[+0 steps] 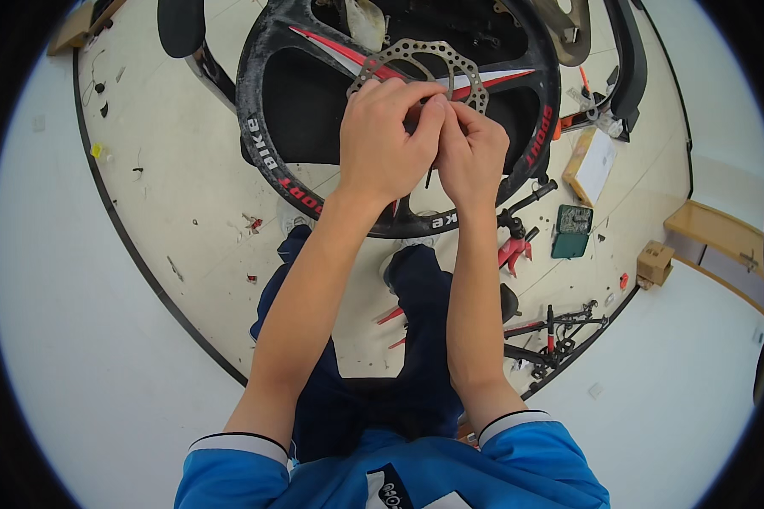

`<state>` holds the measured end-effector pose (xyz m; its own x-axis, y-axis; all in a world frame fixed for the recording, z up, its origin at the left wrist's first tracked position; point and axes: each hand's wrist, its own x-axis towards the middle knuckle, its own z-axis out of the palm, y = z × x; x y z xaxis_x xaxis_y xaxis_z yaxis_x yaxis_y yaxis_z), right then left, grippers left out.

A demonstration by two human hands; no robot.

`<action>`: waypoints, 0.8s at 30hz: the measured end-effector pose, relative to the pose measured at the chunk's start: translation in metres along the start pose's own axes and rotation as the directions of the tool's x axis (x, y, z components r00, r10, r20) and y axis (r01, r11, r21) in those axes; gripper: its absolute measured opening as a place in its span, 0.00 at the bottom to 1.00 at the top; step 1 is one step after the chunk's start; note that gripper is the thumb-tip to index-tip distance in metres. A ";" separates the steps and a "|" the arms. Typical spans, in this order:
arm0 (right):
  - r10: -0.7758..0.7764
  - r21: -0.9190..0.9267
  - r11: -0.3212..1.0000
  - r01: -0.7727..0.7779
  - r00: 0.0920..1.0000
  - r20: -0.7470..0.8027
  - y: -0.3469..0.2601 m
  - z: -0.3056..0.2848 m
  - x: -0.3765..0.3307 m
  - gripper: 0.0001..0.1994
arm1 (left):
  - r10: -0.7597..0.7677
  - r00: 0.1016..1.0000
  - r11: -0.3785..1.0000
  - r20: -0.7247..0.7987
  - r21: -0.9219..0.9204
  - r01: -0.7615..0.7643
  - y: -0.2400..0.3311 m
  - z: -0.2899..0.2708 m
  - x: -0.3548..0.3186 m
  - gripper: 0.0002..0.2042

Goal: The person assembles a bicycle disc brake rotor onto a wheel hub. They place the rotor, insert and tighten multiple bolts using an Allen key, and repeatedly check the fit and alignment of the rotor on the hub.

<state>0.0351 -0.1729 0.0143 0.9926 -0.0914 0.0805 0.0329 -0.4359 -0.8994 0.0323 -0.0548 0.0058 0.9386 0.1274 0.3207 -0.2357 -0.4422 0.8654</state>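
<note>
A black bicycle wheel [251,102] with broad red-and-white-striped spokes lies over a black chair seat [293,127] in front of me. A perforated metal brake disc [462,59] sits at its hub. My left hand [389,140] reaches over the lower left of the disc, fingers bent and thumb against the fingertips. Close against it, my right hand [472,157] is closed in a pinch by the disc's lower right. The fingertips meet near the hub, and what they hold is hidden. A thin dark rod end shows below, between the hands.
Chair armrests [182,27] rise on both sides. To the right lie a handlebar [530,200], an opened green case [572,231], a flat box with white paper [592,165] and bike frame parts [560,335]. A cardboard box [654,264] stands farther right. Small scraps litter the left floor.
</note>
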 end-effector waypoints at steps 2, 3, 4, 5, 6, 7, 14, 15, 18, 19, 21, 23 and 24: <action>0.023 0.030 0.999 -0.024 0.999 0.026 0.005 -0.002 0.004 0.12 | 0.004 1.000 1.000 -0.002 -0.003 -0.004 0.000 0.001 0.001 0.11; 0.073 0.096 0.992 -0.079 0.995 0.061 0.007 -0.003 0.006 0.14 | 0.015 1.000 1.000 0.002 0.002 -0.015 -0.001 0.002 0.001 0.10; 0.119 0.162 0.977 -0.136 0.987 0.106 0.008 -0.004 0.008 0.15 | 0.023 1.000 1.000 0.002 0.014 -0.023 -0.002 0.002 0.002 0.10; 0.162 0.225 0.955 -0.194 0.975 0.154 0.009 -0.006 0.009 0.16 | 0.031 1.000 0.999 0.001 0.025 -0.031 -0.003 0.001 0.002 0.10; 0.216 0.287 0.917 -0.278 0.949 0.229 0.007 -0.010 0.009 0.17 | 0.012 1.000 1.000 0.018 0.023 -0.013 -0.003 0.001 0.001 0.10; 0.262 0.341 0.868 -0.362 0.916 0.304 -0.001 -0.017 0.010 0.18 | -0.006 0.999 1.000 0.036 0.021 0.005 -0.002 0.001 0.000 0.10; 0.341 0.329 0.822 -0.464 0.865 0.367 0.004 -0.021 0.012 0.20 | -0.038 0.998 0.999 0.041 -0.014 0.039 -0.001 -0.001 0.001 0.11; 0.351 0.326 0.823 -0.466 0.867 0.353 0.006 -0.022 0.012 0.20 | -0.032 0.999 0.999 0.043 -0.007 0.032 -0.002 -0.001 0.001 0.11; 0.300 0.212 0.899 -0.384 0.890 0.343 0.010 -0.029 0.013 0.18 | -0.018 0.998 1.000 0.053 0.010 0.018 -0.005 -0.001 -0.001 0.11; 0.280 0.195 0.912 -0.362 0.894 0.350 0.009 -0.030 0.013 0.18 | -0.015 0.998 1.000 0.058 0.014 0.014 -0.005 -0.001 -0.001 0.11; 0.242 0.117 0.951 -0.286 0.925 0.293 0.012 -0.031 0.014 0.17 | -0.006 0.998 1.000 0.061 0.022 0.005 -0.005 -0.002 -0.001 0.11; 0.194 0.081 0.973 -0.218 0.952 0.237 0.013 -0.032 0.014 0.15 | 0.003 0.998 1.000 0.055 0.030 -0.004 -0.005 -0.002 0.000 0.11; 0.167 0.086 0.978 -0.188 0.964 0.207 0.012 -0.034 0.011 0.13 | -0.008 0.999 1.000 0.052 0.018 0.007 -0.005 -0.002 0.000 0.11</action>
<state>0.0428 -0.2096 0.0192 0.9865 0.0247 -0.1618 -0.1445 -0.3327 -0.9319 0.0324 -0.0504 0.0023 0.9522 0.0842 0.2937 -0.2249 -0.4575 0.8603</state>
